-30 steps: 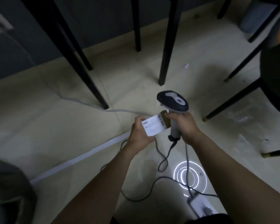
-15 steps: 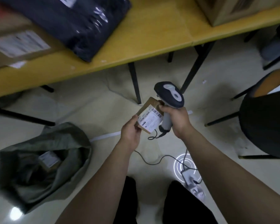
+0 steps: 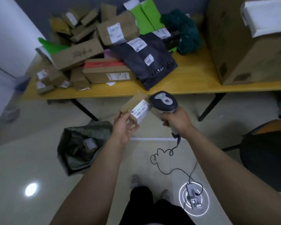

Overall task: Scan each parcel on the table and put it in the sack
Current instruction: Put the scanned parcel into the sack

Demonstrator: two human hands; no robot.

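While the open sack is lying on the floor holding a small labelled box, the left hand is gripping a cardboard parcel before the worktop, and the right hand is gripping the scanner just beside it.

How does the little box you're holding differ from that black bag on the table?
The little box is brown cardboard, held up by the left hand; the black bag is glossy plastic, lying on the table. The black bag looks larger. Both carry white labels.
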